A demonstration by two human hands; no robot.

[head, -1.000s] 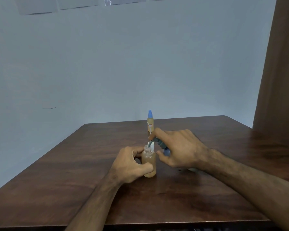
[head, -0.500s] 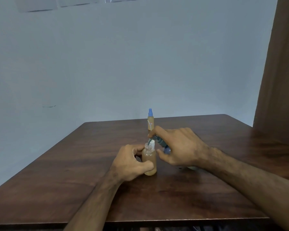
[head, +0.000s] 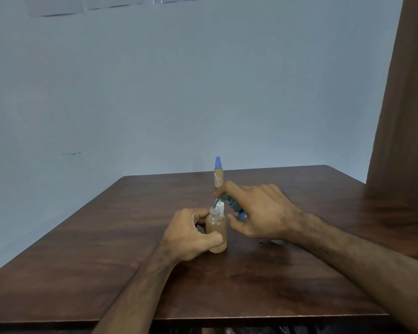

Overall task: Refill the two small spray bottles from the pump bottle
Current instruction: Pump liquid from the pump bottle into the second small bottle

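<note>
Two small bottles were in my view. The nearer one, an uncapped spray bottle (head: 217, 233) with amber liquid up to its shoulder, stood upright near the middle of the wooden table (head: 106, 237). My left hand (head: 188, 237) had fingers and thumb wrapped round its body. My right hand (head: 261, 213) curled over the pump bottle (head: 235, 208), whose blue-grey head was tipped so that the spout (head: 218, 201) pointed down at the open neck; the index finger lay along the top of the pump head and the thumb reached underneath. Most of that bottle was hidden behind the hand, so I could not tell how it sat. The second spray bottle (head: 218, 174), capped in blue and labelled, stood upright farther back, just behind my right fingers. Beyond the table were a pale wall (head: 203, 80) and a brown curtain (head: 408, 104) on the right.
</note>
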